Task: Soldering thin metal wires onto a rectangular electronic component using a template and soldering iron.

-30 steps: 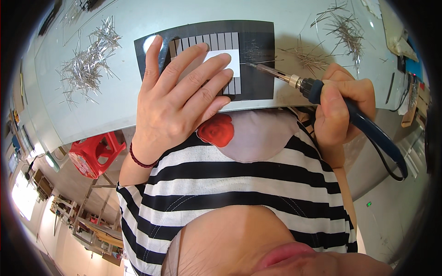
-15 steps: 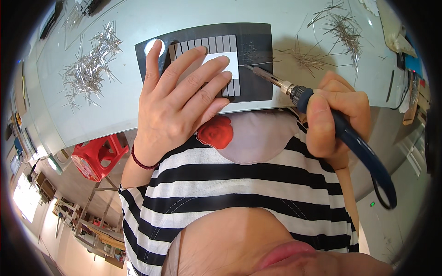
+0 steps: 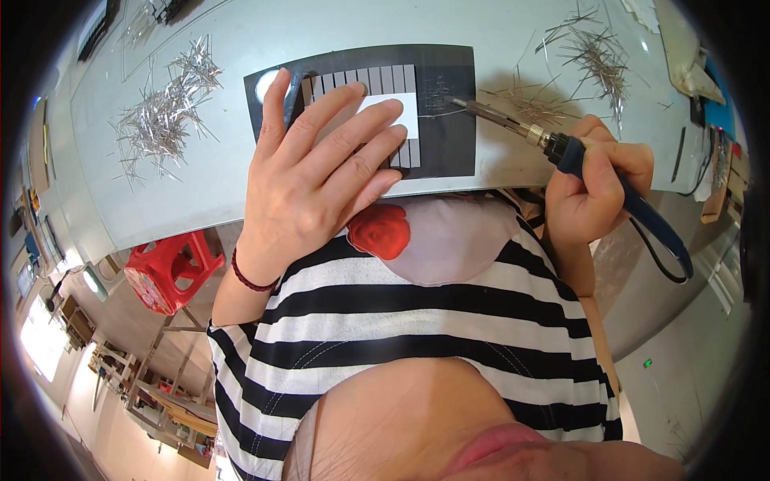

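The white card (image 3: 410, 112) lay on a row of narrow grey strips (image 3: 387, 78), and the strips were set side by side on a black board (image 3: 449, 151). The left hand (image 3: 295, 192) lay palm down over both, its fingers spread apart and laid flat across the card and the strips, pressing on them without gripping anything. A thin wire (image 3: 441, 115) ran out from the right edge of the card across the black board.

The right hand (image 3: 597, 180) was closed around the dark blue handle of a soldering iron (image 3: 557, 147), thumb and fingers wrapped snugly on the grip. The iron slanted toward the upper left, and its tip was over the right part of the board, just beside the wire; whether it touched the board or hung a little above it was hard to tell from this angle. A cable looped down from the handle's lower end.

The board rested on a pale surface (image 3: 204, 172), close to the edge nearest the person. Well to its left lay a tangled heap of shiny metal pieces (image 3: 164, 108). To the right was a loose scatter of thin wires (image 3: 531, 104), and farther up on that side a darker pile of thin lengths (image 3: 600, 60). Below the surface's edge, to the left, stood a red stool (image 3: 170, 271). The person wore a black-and-white striped top (image 3: 425, 298).
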`<state>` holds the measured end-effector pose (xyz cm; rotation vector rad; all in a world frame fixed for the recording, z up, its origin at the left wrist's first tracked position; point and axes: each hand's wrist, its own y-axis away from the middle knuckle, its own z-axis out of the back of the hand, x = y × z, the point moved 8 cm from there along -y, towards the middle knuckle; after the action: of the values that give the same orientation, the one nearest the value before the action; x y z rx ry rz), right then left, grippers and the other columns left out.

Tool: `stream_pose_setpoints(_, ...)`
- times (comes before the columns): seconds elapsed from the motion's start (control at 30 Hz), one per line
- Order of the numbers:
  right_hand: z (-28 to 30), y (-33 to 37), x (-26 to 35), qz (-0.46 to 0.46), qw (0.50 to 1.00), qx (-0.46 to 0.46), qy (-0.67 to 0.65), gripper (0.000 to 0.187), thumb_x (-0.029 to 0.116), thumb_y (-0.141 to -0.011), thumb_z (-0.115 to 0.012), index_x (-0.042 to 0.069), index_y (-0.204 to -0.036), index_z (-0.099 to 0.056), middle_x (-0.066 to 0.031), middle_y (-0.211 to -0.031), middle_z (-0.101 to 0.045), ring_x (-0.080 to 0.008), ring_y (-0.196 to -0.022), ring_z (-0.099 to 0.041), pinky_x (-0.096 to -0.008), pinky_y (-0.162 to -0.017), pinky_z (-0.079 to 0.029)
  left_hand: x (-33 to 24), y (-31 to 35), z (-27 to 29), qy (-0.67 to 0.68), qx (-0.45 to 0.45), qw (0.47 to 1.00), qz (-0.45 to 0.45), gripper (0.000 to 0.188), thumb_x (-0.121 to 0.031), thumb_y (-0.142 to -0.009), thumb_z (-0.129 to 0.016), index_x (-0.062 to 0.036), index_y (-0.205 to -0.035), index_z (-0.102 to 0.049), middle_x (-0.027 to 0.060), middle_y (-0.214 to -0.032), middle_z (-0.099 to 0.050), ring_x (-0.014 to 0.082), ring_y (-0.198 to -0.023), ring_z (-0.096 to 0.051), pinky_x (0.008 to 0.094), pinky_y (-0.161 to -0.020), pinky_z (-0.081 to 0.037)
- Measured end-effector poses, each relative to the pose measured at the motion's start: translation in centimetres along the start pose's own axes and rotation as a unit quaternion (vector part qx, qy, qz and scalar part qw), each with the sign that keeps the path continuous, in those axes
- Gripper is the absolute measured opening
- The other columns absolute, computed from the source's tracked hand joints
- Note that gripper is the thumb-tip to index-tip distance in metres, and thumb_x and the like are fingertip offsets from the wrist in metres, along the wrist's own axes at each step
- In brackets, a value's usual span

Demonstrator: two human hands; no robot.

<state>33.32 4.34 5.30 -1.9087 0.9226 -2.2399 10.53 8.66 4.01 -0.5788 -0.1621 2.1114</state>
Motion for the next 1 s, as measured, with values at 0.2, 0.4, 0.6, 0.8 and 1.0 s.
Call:
stream_pose_setpoints(0.2,-0.9,0.4,0.3,0.023,0.998,0.055,0.026,0.005,0.002,-0.083,-0.048,0.0,-0.081,-0.044,-0.0072,-0.058,-0.044,-0.0127,-0.045,-0.032,-0.0338,-0.049,-0.031,-0.1,0.1,0.0,-0.001,0.0,1.0,0.001,0.033,-0.028,-0.083,-0.077,-0.0101,-0.11,-0.076,-0.0002,-0.123,-0.07,0.0262,-0.118,-0.062,0.0625,-0.115,-0.029)
stream_pose_setpoints(0.4,-1.2,0.5,0.5,0.012,0.995,0.094,-0.027,0.011,-0.006,-0.086,-0.057,0.0,-0.092,-0.05,-0.004,-0.06,-0.051,-0.0113,-0.055,-0.04,-0.0283,-0.053,-0.035,-0.2,0.0,0.1,-0.002,-0.007,1.0,0.001,0.032,-0.028,-0.082,-0.077,-0.0103,-0.109,-0.076,-0.0005,-0.121,-0.07,0.026,-0.117,-0.063,0.0625,-0.115,-0.029)
stream_pose_setpoints(0.6,-1.4,0.5,0.3,0.025,0.994,0.106,-0.02,0.012,-0.007,-0.085,-0.058,-0.001,-0.092,-0.051,-0.0046,-0.061,-0.052,-0.0114,-0.054,-0.041,-0.0287,-0.052,-0.035,-0.1,0.1,0.0,0.0,-0.006,1.0,0.003,0.032,-0.028,-0.082,-0.077,-0.0104,-0.109,-0.076,-0.0006,-0.122,-0.07,0.0258,-0.117,-0.063,0.0625,-0.116,-0.029)
stream_pose_setpoints(0.8,-2.0,0.2,0.9,0.034,0.995,0.082,0.036,0.006,0.0,-0.077,-0.049,-0.002,-0.082,-0.046,-0.0086,-0.056,-0.049,-0.0119,-0.043,-0.034,-0.0329,-0.049,-0.034,-0.1,0.1,0.0,-0.001,-0.005,1.0,0.003,0.032,-0.028,-0.082,-0.077,-0.0105,-0.109,-0.076,-0.0006,-0.122,-0.07,0.0257,-0.118,-0.062,0.062,-0.116,-0.028)
stream_pose_setpoints(1.0,-2.4,0.1,1.4,-0.028,0.997,0.055,0.047,0.005,0.0,-0.078,-0.05,-0.001,-0.079,-0.045,-0.0067,-0.056,-0.044,-0.0117,-0.047,-0.032,-0.0326,-0.051,-0.032,0.0,0.2,0.0,-0.001,-0.007,1.0,0.004,0.032,-0.028,-0.082,-0.077,-0.0105,-0.109,-0.076,-0.0005,-0.122,-0.07,0.0258,-0.118,-0.062,0.0616,-0.117,-0.028)
